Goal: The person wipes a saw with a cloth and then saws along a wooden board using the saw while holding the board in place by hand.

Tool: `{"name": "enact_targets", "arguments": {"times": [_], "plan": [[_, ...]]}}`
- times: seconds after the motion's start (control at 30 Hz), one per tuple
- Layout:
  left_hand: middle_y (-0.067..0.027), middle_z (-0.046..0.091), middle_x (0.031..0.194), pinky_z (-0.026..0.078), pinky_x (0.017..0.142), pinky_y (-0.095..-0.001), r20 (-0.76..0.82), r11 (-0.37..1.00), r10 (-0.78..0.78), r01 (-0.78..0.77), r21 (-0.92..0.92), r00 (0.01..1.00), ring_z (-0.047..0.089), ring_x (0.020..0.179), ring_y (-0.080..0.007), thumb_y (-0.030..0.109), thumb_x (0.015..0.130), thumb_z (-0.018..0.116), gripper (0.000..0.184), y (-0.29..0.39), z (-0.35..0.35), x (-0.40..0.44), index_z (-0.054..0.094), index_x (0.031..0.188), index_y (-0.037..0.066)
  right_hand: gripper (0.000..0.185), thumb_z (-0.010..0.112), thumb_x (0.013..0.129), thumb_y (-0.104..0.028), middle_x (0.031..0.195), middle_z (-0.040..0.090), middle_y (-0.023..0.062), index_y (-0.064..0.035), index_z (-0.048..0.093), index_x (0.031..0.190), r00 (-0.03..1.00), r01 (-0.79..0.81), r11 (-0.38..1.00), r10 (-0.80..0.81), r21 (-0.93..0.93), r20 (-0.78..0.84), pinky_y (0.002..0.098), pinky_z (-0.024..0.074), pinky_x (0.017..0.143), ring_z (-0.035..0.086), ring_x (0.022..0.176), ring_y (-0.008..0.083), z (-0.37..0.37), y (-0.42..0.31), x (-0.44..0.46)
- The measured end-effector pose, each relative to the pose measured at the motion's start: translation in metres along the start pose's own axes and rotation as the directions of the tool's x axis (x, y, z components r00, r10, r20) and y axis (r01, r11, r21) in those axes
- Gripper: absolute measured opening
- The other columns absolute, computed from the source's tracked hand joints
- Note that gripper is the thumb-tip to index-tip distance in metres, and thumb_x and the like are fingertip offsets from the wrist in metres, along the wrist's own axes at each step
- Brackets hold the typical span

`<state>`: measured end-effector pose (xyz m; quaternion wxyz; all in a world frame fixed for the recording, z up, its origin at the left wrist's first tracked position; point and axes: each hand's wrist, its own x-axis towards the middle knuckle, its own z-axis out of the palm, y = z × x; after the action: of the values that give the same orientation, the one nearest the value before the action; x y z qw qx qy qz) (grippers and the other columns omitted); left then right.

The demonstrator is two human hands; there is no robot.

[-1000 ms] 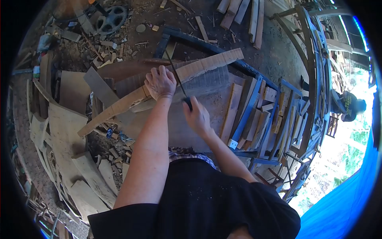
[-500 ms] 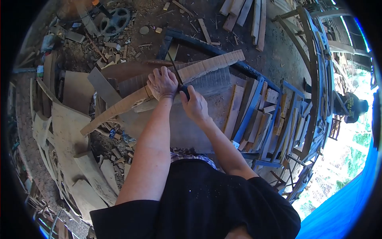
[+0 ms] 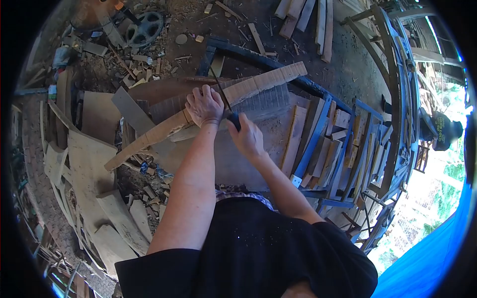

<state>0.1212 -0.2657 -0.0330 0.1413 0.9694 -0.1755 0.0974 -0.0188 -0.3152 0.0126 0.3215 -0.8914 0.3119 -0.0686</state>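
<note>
My left hand point(image 3: 204, 105) presses down on a long, slightly curved wooden board point(image 3: 263, 80), its fingers curled over the top edge. Just right of those fingers, the thin dark blade of a handsaw point(image 3: 221, 90) crosses the board at an angle. My right hand point(image 3: 247, 138) is wrapped round the saw's black handle, on the near side of the board. Beneath the board lies a darker, grooved wooden block point(image 3: 266, 102). Where the blade meets the wood is partly hidden by my left hand.
A flat panel point(image 3: 213, 164) lies between me and the board. Several wood strips fill a blue-edged rack point(image 3: 318, 139) on the right. Offcuts point(image 3: 119, 218) pile up at left, a spoked wheel point(image 3: 145, 27) lies far left, and a person point(image 3: 442, 131) is at the far right.
My right hand has drawn the saw a little back toward my body. My left hand keeps its place on the board; the view has shifted slightly.
</note>
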Motion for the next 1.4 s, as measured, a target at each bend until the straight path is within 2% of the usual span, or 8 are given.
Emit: {"name": "enact_targets", "arguments": {"times": [0.1, 0.3, 0.6, 0.7, 0.9, 1.0, 1.1, 1.4], "plan": [[-0.0080, 0.056, 0.092, 0.044, 0.070, -0.0464, 0.003, 1.000, 0.000, 0.000, 0.009, 1.000, 0.056, 0.085, -0.0311, 0.030, 0.086, 0.055, 0.014, 0.001, -0.003, 0.000, 0.056, 0.089, 0.017, 0.031, 0.062, 0.091, -0.034, 0.077, 0.064, 0.0221, -0.0049, 0.053, 0.092, 1.000, -0.019, 0.999, 0.018, 0.027, 0.014, 0.0523, 0.0502, 0.062, 0.063, 0.071, 0.0444, -0.014, 0.012, -0.053], [-0.0080, 0.056, 0.092, 0.044, 0.071, -0.0465, -0.002, 0.999, -0.004, 0.004, 0.046, 1.000, 0.056, 0.085, -0.0311, 0.030, 0.087, 0.054, 0.014, 0.002, -0.002, 0.001, 0.056, 0.091, 0.017, 0.028, 0.064, 0.090, -0.030, 0.077, 0.063, 0.0212, -0.0054, 0.053, 0.097, 1.000, 0.010, 0.999, -0.010, -0.035, 0.005, 0.0515, 0.0508, 0.061, 0.063, 0.071, 0.0434, 0.005, -0.001, 0.008], [-0.0094, 0.054, 0.091, 0.043, 0.070, -0.0461, -0.031, 0.999, 0.031, -0.030, 0.022, 0.999, 0.055, 0.082, -0.0315, 0.030, 0.086, 0.055, 0.015, -0.001, 0.001, 0.000, 0.055, 0.088, 0.015, 0.027, 0.059, 0.093, -0.031, 0.077, 0.063, 0.0233, -0.0052, 0.051, 0.093, 0.999, -0.050, 0.997, 0.049, 0.060, 0.020, 0.0539, 0.0494, 0.060, 0.063, 0.070, 0.0444, -0.006, 0.011, -0.050], [-0.0093, 0.054, 0.092, 0.043, 0.070, -0.0460, -0.023, 0.999, 0.018, -0.017, 0.037, 1.000, 0.055, 0.083, -0.0312, 0.030, 0.086, 0.055, 0.015, 0.001, 0.000, 0.001, 0.055, 0.088, 0.015, 0.027, 0.061, 0.092, -0.030, 0.077, 0.064, 0.0225, -0.0057, 0.052, 0.097, 1.000, 0.007, 0.999, -0.007, -0.033, 0.017, 0.0530, 0.0501, 0.059, 0.063, 0.069, 0.0438, 0.004, -0.003, 0.011], [-0.0092, 0.056, 0.095, 0.044, 0.073, -0.0463, 0.045, 1.000, -0.002, 0.001, 0.028, 0.999, 0.056, 0.086, -0.0312, 0.031, 0.087, 0.053, 0.016, 0.001, -0.006, 0.000, 0.057, 0.093, 0.017, 0.027, 0.059, 0.093, -0.031, 0.077, 0.063, 0.0232, -0.0050, 0.051, 0.095, 0.999, -0.049, 0.998, 0.049, 0.041, 0.022, 0.0532, 0.0499, 0.060, 0.063, 0.069, 0.0442, -0.008, 0.017, -0.060], [-0.0090, 0.054, 0.091, 0.043, 0.071, -0.0459, -0.013, 1.000, 0.017, -0.017, 0.023, 1.000, 0.055, 0.083, -0.0308, 0.029, 0.086, 0.054, 0.014, 0.001, -0.004, 0.001, 0.054, 0.088, 0.015, 0.028, 0.059, 0.093, -0.032, 0.077, 0.063, 0.0235, -0.0047, 0.052, 0.096, 0.999, -0.032, 0.998, 0.032, 0.048, 0.011, 0.0522, 0.0503, 0.060, 0.063, 0.069, 0.0439, -0.006, 0.017, -0.061], [-0.0088, 0.054, 0.091, 0.043, 0.071, -0.0457, -0.011, 0.999, 0.019, -0.019, 0.037, 1.000, 0.055, 0.083, -0.0307, 0.029, 0.085, 0.055, 0.014, 0.001, 0.000, 0.000, 0.054, 0.089, 0.015, 0.028, 0.061, 0.092, -0.031, 0.076, 0.063, 0.0232, -0.0049, 0.053, 0.100, 0.999, 0.042, 0.999, -0.042, -0.013, -0.028, 0.0508, 0.0508, 0.059, 0.063, 0.069, 0.0436, 0.008, 0.007, -0.002], [-0.0085, 0.055, 0.094, 0.045, 0.073, -0.0460, 0.033, 0.999, -0.004, 0.002, 0.032, 0.999, 0.056, 0.086, -0.0307, 0.031, 0.086, 0.054, 0.015, 0.001, -0.003, 0.001, 0.057, 0.092, 0.017, 0.029, 0.060, 0.093, -0.032, 0.078, 0.063, 0.0224, -0.0045, 0.052, 0.098, 1.000, -0.002, 0.998, 0.003, 0.056, -0.023, 0.0519, 0.0502, 0.060, 0.063, 0.069, 0.0432, 0.006, 0.023, -0.053]]}}
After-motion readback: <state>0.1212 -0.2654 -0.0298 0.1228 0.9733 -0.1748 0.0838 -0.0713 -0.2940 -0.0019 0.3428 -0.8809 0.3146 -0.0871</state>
